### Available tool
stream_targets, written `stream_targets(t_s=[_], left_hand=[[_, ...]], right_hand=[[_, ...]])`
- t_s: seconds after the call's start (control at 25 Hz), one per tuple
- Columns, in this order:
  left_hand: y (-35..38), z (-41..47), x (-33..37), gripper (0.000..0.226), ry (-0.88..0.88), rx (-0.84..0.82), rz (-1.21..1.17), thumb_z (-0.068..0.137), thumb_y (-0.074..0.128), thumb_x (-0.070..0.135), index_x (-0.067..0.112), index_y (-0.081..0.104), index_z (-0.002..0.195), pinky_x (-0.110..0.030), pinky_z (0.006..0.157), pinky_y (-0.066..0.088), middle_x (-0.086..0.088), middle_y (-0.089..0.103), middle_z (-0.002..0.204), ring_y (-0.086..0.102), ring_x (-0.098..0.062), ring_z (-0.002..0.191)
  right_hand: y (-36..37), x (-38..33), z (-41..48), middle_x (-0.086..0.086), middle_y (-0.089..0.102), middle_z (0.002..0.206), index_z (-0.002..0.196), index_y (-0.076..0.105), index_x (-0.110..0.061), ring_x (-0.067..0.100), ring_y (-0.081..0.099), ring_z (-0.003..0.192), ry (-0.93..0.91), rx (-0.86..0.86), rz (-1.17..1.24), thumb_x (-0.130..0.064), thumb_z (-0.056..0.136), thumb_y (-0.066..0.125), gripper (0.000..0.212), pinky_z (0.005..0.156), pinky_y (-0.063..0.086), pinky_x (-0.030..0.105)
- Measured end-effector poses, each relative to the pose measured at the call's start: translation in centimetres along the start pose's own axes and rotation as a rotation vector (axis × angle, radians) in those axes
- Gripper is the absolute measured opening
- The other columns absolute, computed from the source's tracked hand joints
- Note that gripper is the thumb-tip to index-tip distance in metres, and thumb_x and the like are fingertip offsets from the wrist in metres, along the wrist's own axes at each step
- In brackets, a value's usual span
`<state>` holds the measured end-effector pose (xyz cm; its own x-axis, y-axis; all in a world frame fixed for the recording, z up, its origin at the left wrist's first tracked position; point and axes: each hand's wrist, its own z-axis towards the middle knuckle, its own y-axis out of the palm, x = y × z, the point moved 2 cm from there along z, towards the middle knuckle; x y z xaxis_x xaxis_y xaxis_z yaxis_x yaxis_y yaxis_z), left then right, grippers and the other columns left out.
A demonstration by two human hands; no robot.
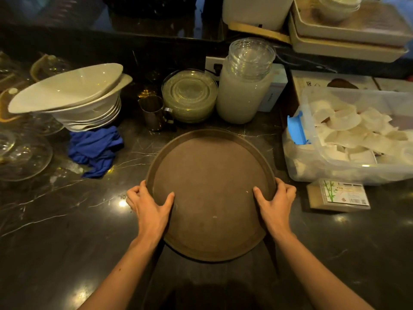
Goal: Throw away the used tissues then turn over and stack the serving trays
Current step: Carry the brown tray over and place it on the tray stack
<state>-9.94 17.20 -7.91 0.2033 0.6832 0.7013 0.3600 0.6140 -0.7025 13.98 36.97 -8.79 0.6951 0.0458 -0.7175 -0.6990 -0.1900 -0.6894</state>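
Observation:
A round brown serving tray [211, 166] lies rim-up on the dark marble counter, right in front of me. My left hand [148, 205] grips its left rim, thumb on the inner surface and fingers curled around the outside. On the opposite rim my right hand [276, 203] holds the same way. The tray's inner surface is bare. White crumpled tissues [353, 133] fill a clear plastic bin [297, 164] at the right.
Stacked white bowls [73, 97] and a blue cloth [96, 148] sit at the left. Behind the tray stand a steel cup [154, 113], glass plates [190, 95] and a tall jar [243, 97]. A small box [338, 195] lies near my right hand.

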Motion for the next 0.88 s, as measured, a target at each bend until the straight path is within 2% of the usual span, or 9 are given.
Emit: stream_targets(t_s=[0.24, 0.4, 0.56, 0.88], left_hand=[[0.4, -0.2, -0.7, 0.082, 0.051, 0.024, 0.087, 0.077, 0.079, 0.036, 0.000, 0.040, 0.140, -0.046, 0.100, 0.035, -0.022, 0.036, 0.125, 0.035, -0.037, 0.115], [0.5, -0.2, -0.8, 0.087, 0.046, -0.003, 0.118, 0.081, 0.075, 0.040, -0.001, 0.033, 0.146, -0.048, 0.103, 0.034, -0.024, 0.035, 0.134, 0.033, -0.039, 0.123], [0.4, -0.3, -0.8, 0.088, 0.071, -0.017, 0.192, 0.084, 0.070, 0.046, -0.002, 0.030, 0.148, -0.049, 0.102, 0.037, -0.025, 0.035, 0.138, 0.035, -0.040, 0.125], [-0.3, -0.2, -0.4, 0.089, 0.100, -0.129, 0.338, 0.090, 0.057, 0.053, -0.006, 0.024, 0.147, -0.052, 0.096, 0.044, -0.026, 0.037, 0.138, 0.042, -0.043, 0.122]], right_hand=[[0.1, 0.1, -0.2, 0.012, 0.036, 0.129, 0.143, 0.038, -0.006, 0.028, 0.040, 0.123, -0.017, -0.005, -0.026, -0.036, 0.084, 0.071, 0.074, 0.102, 0.034, 0.032], [0.2, 0.1, -0.3, 0.013, 0.037, 0.134, 0.145, 0.035, -0.008, 0.029, 0.043, 0.125, -0.004, -0.024, -0.035, -0.038, 0.086, 0.069, 0.074, 0.104, 0.038, 0.038], [-0.1, -0.3, -0.5, 0.016, 0.036, 0.139, 0.147, 0.030, -0.006, 0.031, 0.045, 0.125, -0.012, -0.057, -0.052, -0.038, 0.089, 0.065, 0.075, 0.101, 0.038, 0.037], [-1.3, -0.9, -0.3, 0.024, 0.033, 0.147, 0.150, 0.015, -0.003, 0.040, 0.043, 0.129, -0.032, -0.256, -0.259, -0.048, 0.094, 0.051, 0.081, 0.102, 0.039, 0.046]])
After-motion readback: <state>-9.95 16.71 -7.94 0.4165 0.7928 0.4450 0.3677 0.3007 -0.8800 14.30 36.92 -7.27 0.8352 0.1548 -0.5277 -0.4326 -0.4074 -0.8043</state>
